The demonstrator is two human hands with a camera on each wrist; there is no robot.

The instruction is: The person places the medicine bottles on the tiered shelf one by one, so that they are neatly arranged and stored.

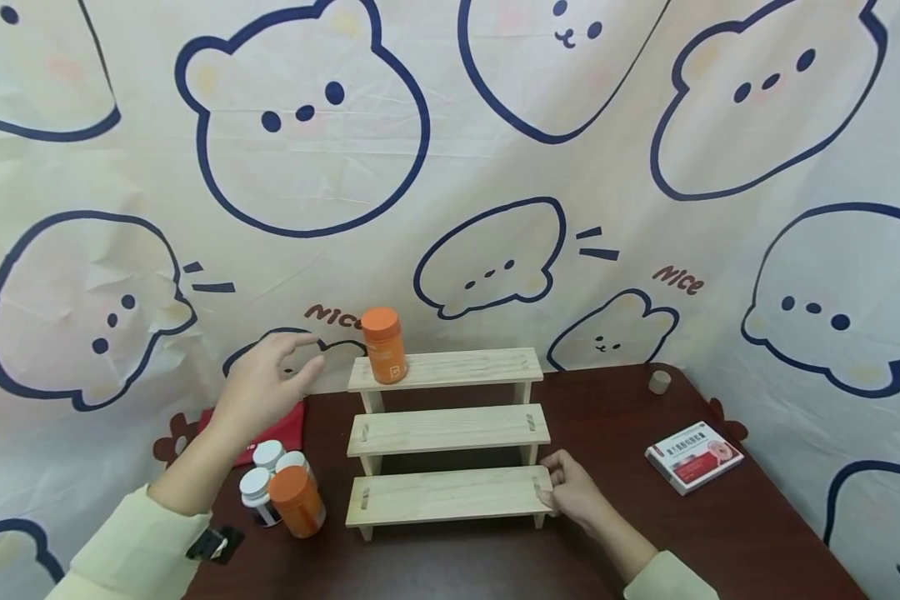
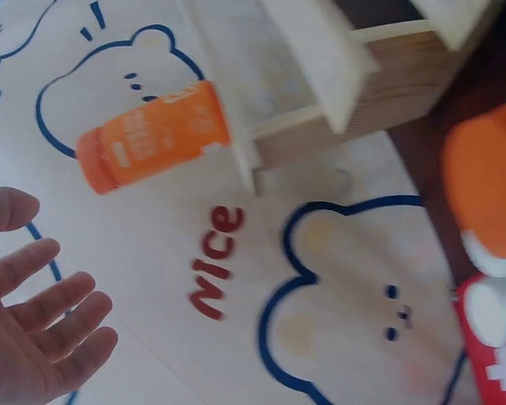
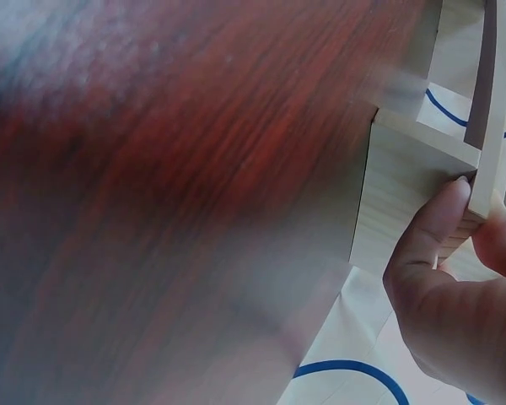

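Fingers (image 2: 78,314) of the left hand (image 1: 270,379) spread loosely, holding nothing, just left of an orange cylindrical plastic bottle (image 1: 385,346) that stands upright on the left end of the top step (image 1: 472,367) of a pale wooden three-tier rack (image 1: 450,429). The right hand (image 1: 579,494) pinches the right end of the lowest step (image 1: 450,493), while another orange bottle (image 1: 297,502) and three white-capped round bottles (image 1: 255,483) cluster left of the rack on the dark reddish-brown wooden table (image 1: 592,417).
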